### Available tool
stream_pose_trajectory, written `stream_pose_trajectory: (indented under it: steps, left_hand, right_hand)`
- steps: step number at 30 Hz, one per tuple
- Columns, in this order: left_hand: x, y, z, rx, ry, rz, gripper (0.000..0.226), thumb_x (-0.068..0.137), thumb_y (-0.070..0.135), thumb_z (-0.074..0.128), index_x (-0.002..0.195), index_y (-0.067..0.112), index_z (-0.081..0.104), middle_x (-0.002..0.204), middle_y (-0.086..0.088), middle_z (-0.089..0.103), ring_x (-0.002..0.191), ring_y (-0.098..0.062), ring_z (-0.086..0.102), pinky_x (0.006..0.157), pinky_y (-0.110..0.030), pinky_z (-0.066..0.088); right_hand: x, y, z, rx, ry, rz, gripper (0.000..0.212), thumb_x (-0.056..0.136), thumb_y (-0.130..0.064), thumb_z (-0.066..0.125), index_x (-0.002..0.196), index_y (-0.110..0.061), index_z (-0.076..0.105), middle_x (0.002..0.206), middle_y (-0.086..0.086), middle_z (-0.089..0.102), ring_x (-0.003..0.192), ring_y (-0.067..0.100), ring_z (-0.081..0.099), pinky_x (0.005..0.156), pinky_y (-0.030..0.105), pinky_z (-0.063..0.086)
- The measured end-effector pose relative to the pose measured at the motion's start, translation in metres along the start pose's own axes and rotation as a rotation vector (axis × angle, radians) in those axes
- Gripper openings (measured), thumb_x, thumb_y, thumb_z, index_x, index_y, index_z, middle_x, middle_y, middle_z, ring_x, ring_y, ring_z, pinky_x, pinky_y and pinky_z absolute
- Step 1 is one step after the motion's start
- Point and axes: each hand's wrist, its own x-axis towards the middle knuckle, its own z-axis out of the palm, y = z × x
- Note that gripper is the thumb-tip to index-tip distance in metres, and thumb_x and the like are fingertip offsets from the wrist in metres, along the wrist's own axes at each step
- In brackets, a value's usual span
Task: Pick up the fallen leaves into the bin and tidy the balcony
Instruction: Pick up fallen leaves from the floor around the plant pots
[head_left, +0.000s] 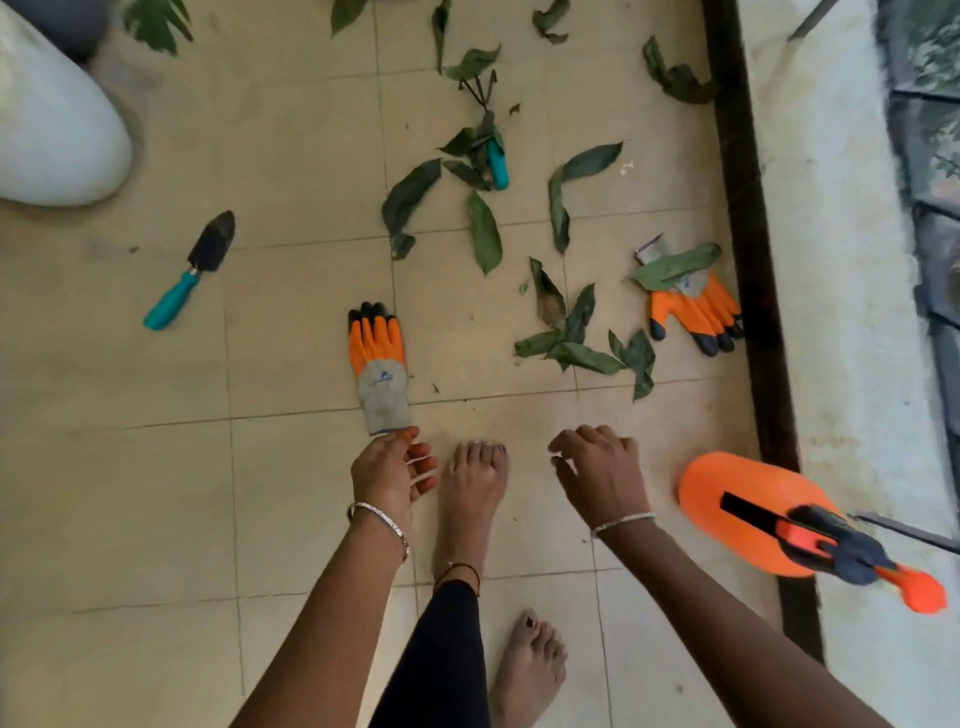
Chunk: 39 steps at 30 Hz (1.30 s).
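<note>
Left hand (387, 470) is reaching, fingers (410, 434) seemingly pinching the cuff of the glove (379, 364) lying lengthwise ahead; right hand (597, 467) is hanging loosely curled, empty.

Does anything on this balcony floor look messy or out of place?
Yes. Green leaves are scattered over the tiles. The two gloves lie apart: one by the left hand, the other under a leaf near the ledge. A trowel and hand rake lie loose.

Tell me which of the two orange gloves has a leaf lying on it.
The glove by the dark floor strip, on the right: a green leaf covers its cuff. The other glove, near the left hand, is bare.
</note>
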Motion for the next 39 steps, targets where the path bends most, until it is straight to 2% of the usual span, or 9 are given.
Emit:
stream_pose_trajectory:
  steps: [5,9,13,17,20,24,32,37,39]
  left_hand:
    - [0.095,-0.008,-0.018,0.180,0.148,0.173,0.006,0.094,0.010,0.057,0.095,0.013,0.062,0.077,-0.009,0.064,0.057,-0.019,0.060,0.049,-0.025,0.047]
    - [0.166,-0.020,-0.027,0.358,0.232,0.312,0.011,0.089,0.021,0.067,0.097,0.025,0.060,0.095,-0.007,0.070,0.077,-0.026,0.068,0.072,-0.042,0.059]
    - [0.213,-0.031,-0.020,0.572,0.226,0.478,0.044,0.085,0.031,0.073,0.120,0.014,0.054,0.111,-0.009,0.062,0.096,-0.026,0.063,0.076,-0.033,0.050]
    - [0.237,-0.040,-0.011,0.806,0.281,0.580,0.070,0.077,0.044,0.078,0.131,0.014,0.043,0.124,-0.010,0.051,0.105,-0.029,0.057,0.079,-0.039,0.051]
    - [0.249,-0.040,-0.009,0.920,0.402,0.641,0.051,0.085,0.041,0.070,0.122,0.015,0.046,0.114,-0.010,0.059,0.097,-0.030,0.061,0.066,-0.035,0.046]
    - [0.269,-0.027,-0.016,0.691,0.506,0.736,0.010,0.097,0.018,0.054,0.103,0.010,0.056,0.088,-0.009,0.066,0.077,-0.024,0.060,0.051,-0.022,0.028]
    - [0.281,-0.013,-0.063,0.153,0.785,0.814,0.014,0.091,0.006,0.054,0.104,0.002,0.056,0.091,-0.017,0.067,0.087,-0.034,0.062,0.069,-0.025,0.033]
    - [0.300,0.002,-0.077,0.065,0.836,0.757,0.020,0.093,0.013,0.056,0.111,0.004,0.055,0.105,-0.018,0.065,0.098,-0.037,0.061,0.071,-0.024,0.032]
    - [0.263,-0.030,-0.049,0.249,0.751,0.872,0.016,0.093,0.016,0.058,0.106,0.006,0.057,0.104,-0.019,0.066,0.095,-0.038,0.061,0.069,-0.028,0.035]
  right_hand:
    - [0.077,-0.047,0.068,0.169,-0.093,-0.070,0.015,0.093,-0.031,0.059,0.106,-0.028,0.066,0.101,-0.008,0.068,0.099,0.018,0.061,0.085,0.038,0.042]
    - [0.134,-0.066,0.109,0.214,-0.037,-0.145,0.014,0.092,-0.031,0.061,0.104,-0.027,0.066,0.095,-0.009,0.067,0.093,0.017,0.062,0.082,0.036,0.042]
    - [0.170,-0.071,0.138,0.166,0.000,-0.214,0.019,0.091,-0.032,0.063,0.108,-0.025,0.066,0.091,-0.008,0.071,0.095,0.019,0.061,0.080,0.035,0.038]
    - [0.184,-0.073,0.162,0.174,0.018,-0.303,0.029,0.084,-0.036,0.072,0.109,-0.024,0.065,0.096,-0.006,0.067,0.092,0.021,0.057,0.077,0.037,0.042]
    - [0.191,-0.077,0.178,0.157,0.075,-0.357,0.029,0.078,-0.032,0.077,0.103,-0.021,0.066,0.095,0.000,0.063,0.086,0.025,0.055,0.071,0.036,0.042]
    - [0.203,-0.081,0.184,0.075,0.157,-0.486,0.015,0.078,-0.026,0.077,0.084,-0.019,0.065,0.085,-0.001,0.060,0.077,0.022,0.053,0.066,0.033,0.039]
    - [0.220,-0.077,0.175,-0.020,0.173,-0.802,0.016,0.076,-0.016,0.079,0.084,-0.015,0.065,0.075,0.002,0.063,0.067,0.021,0.057,0.061,0.033,0.050]
    - [0.228,-0.070,0.171,0.050,0.164,-0.711,0.027,0.071,-0.040,0.082,0.077,-0.019,0.065,0.075,-0.003,0.061,0.071,0.020,0.056,0.062,0.032,0.044]
    - [0.226,-0.070,0.173,0.012,0.173,-0.705,0.027,0.073,-0.040,0.080,0.073,-0.019,0.063,0.076,-0.002,0.059,0.071,0.020,0.054,0.061,0.032,0.041]
